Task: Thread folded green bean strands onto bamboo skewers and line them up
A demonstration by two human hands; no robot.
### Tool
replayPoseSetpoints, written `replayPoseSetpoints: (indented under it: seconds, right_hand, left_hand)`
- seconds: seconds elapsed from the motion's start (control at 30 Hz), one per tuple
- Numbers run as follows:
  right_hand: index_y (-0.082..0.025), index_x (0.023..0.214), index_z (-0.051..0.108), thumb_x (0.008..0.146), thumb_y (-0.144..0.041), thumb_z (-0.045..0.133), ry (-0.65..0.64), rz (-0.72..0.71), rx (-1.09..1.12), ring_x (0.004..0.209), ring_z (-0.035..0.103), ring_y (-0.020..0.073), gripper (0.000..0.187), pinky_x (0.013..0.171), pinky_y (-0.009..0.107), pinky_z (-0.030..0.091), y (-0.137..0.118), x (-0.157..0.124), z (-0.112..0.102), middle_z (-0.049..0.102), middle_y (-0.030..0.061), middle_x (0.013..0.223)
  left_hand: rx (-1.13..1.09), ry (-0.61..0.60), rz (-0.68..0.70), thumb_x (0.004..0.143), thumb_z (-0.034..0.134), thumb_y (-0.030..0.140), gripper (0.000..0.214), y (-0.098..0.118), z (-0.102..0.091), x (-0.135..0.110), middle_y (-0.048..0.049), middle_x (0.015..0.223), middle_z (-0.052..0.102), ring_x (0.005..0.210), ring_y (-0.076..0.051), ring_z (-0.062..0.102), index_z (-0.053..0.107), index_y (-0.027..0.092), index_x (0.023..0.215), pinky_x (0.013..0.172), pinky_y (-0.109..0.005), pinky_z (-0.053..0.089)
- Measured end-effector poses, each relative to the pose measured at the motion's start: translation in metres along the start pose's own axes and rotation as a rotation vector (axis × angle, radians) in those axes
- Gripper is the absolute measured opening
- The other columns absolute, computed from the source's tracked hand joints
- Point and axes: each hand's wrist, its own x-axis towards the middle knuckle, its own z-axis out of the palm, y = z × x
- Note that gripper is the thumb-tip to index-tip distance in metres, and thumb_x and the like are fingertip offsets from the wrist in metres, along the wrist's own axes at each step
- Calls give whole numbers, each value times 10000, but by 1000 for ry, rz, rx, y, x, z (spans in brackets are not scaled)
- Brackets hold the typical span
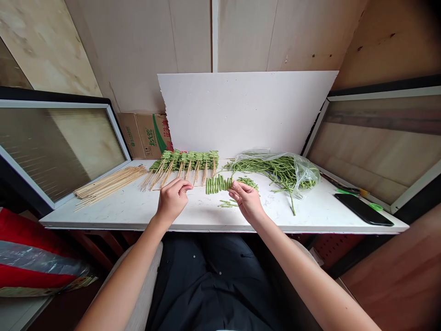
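My left hand [173, 198] is closed in a pinch on the bare end of a thin bamboo skewer [199, 185], just above the white table. Cut long bean pieces [216, 185] sit side by side across that skewer, to the right of my left hand. My right hand [247, 198] pinches the bean piece at the row's right end; its fingers partly cover it. Behind and below this hand lie loose cut bean pieces [248, 183], with a few more [228, 203] nearer the front. Finished bean skewers [182, 162] are stacked at the back left, sticks facing me.
Bare bamboo skewers [112, 183] lie in a pile on the left. Whole long beans [275, 169] spill from a clear plastic bag [305, 171] at right. A black phone [363, 209] lies at the right edge of the white table [193, 218]. A cardboard box [143, 133] stands behind.
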Motion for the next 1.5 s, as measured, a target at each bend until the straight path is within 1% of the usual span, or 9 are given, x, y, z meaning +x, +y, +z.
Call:
replayPoseSetpoints:
  seconds: [0.13, 0.3, 0.4, 0.53, 0.83, 1.03, 1.13, 1.27, 1.5]
  right_hand:
    - [-244, 1014, 836, 781, -586, 869, -142, -116, -264, 1046, 732, 275, 415, 859, 424, 631, -2, 16, -25, 779, 99, 1190]
    - [-216, 1061, 843, 935, -344, 749, -279, -328, -1189, 1086, 660, 347, 202, 876, 463, 555, 4, 26, -53, 798, 132, 1063]
    - [-194, 1069, 846, 951, -224, 716, -367, -386, -1523, 1052, 619, 339, 178, 867, 416, 506, 14, 23, -56, 785, 135, 1014]
    - [-203, 957, 859, 973, -165, 665, -390, -394, -1693, 1014, 595, 309, 198, 827, 363, 465, 22, 20, -52, 765, 132, 981]
    - [-178, 890, 829, 1005, -210, 635, -377, -476, -1789, 1054, 590, 326, 228, 844, 402, 450, 23, 18, -50, 760, 162, 994]
    - [-190, 954, 787, 1011, -226, 634, -255, -465, -1528, 996, 660, 305, 167, 851, 406, 485, 22, 23, -51, 785, 127, 938]
    - [-200, 1009, 784, 973, -367, 701, -163, -326, -1084, 843, 709, 263, 190, 771, 386, 527, 16, 30, -53, 793, 104, 886]
    - [-189, 1027, 805, 767, -568, 872, -72, -91, -478, 776, 711, 239, 464, 707, 374, 550, 3, 35, -51, 796, 105, 880]
    - [-207, 1016, 817, 693, -420, 978, -186, 94, -59, 939, 710, 193, 419, 928, 343, 586, -20, 26, -39, 781, 82, 1054]
  left_hand:
    - [-33, 35, -47, 919, 564, 62, 218, -7, 3, -2, -28, 831, 764, 761, -175, 707, 720, 195, 845, 711, -272, 522]
    - [-146, 22, -175, 876, 568, 69, 207, -14, 10, -6, -8, 778, 747, 677, -157, 688, 725, 197, 836, 679, -265, 519]
    - [-241, -17, -273, 871, 576, 98, 185, -16, 15, -9, 2, 738, 727, 620, -145, 665, 727, 196, 827, 665, -266, 522]
    - [-333, -53, -360, 880, 596, 153, 147, -19, 20, -13, -6, 736, 724, 625, -149, 677, 731, 188, 831, 672, -275, 537]
    - [-378, -63, -401, 893, 626, 211, 127, -23, 23, -14, -17, 733, 716, 613, -146, 665, 726, 179, 819, 668, -279, 550]
    - [-369, -70, -412, 904, 620, 228, 137, -26, 24, -16, -11, 714, 705, 614, -146, 662, 718, 183, 820, 679, -278, 544]
    - [-348, -64, -412, 898, 613, 214, 129, -28, 24, -16, -6, 712, 706, 622, -148, 666, 718, 188, 827, 694, -282, 546]
    - [-280, -41, -379, 879, 591, 171, 136, -28, 23, -16, -10, 750, 730, 642, -154, 679, 718, 192, 838, 705, -289, 546]
    - [-128, 22, -267, 849, 553, 94, 196, -26, 19, -14, -10, 768, 752, 681, -168, 705, 720, 196, 831, 718, -281, 545]
